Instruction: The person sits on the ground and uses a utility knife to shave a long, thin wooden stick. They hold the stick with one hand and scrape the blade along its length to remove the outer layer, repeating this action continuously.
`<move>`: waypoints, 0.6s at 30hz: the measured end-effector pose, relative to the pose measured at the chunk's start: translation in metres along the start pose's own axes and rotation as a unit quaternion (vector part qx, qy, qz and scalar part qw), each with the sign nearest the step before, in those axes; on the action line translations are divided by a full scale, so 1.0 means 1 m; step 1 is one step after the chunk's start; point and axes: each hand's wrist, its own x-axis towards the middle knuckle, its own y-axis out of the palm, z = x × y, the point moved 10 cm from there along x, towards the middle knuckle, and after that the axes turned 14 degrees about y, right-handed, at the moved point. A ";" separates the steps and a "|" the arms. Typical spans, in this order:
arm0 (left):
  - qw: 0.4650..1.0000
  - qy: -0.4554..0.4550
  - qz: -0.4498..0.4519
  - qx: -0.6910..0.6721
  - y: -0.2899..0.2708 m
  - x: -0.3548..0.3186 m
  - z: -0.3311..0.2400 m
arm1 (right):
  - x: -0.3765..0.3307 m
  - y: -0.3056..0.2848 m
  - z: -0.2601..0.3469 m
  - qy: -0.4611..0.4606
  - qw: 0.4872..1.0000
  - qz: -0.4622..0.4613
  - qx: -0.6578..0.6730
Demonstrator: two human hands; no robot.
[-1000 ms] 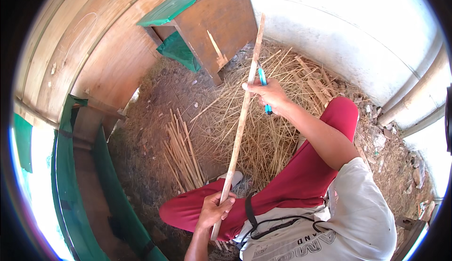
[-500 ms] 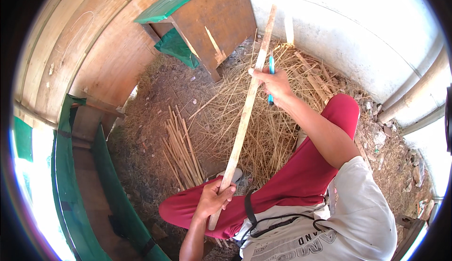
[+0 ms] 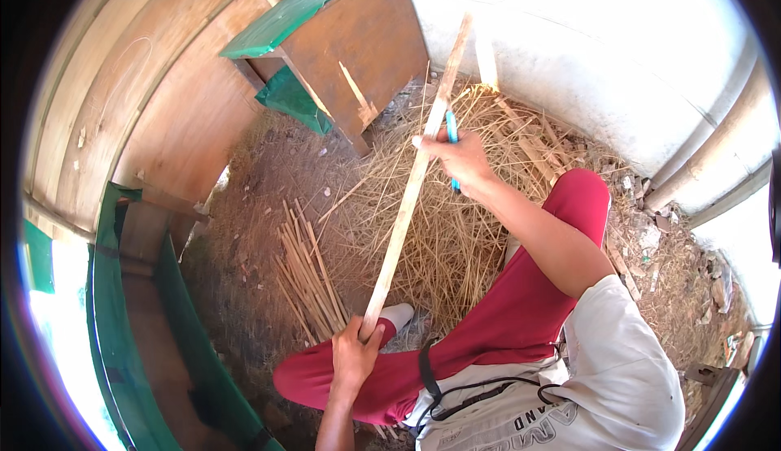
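Loose sticks [image 3: 307, 276]: lay piled on the ground, left of the straw [image 3: 443, 268].
Left hand [image 3: 355, 357]: was wrapped around the near end of the long stick [image 3: 406, 207].
Long stick: slanted between both hands, near left to far right.
Right hand [image 3: 462, 161]: grasped the blue tool [image 3: 452, 126], thumb against the stick.

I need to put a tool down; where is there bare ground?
Mostly the brown ground between the green-sided trough and the loose sticks, and on toward the brown cabinet, though small scraps dot it. Right of the sticks, the straw pile crowds it.
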 end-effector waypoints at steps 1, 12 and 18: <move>1.000 -0.002 0.006 0.024 -0.001 -0.005 0.001 | -0.004 0.004 -0.001 0.012 1.000 0.011 -0.017; 0.863 -0.195 0.171 -0.433 0.064 -0.048 0.017 | -0.012 0.038 -0.008 0.062 0.979 0.194 0.015; 0.857 -0.213 0.165 -0.438 0.072 -0.052 0.005 | -0.009 0.040 -0.010 0.062 0.977 0.203 -0.004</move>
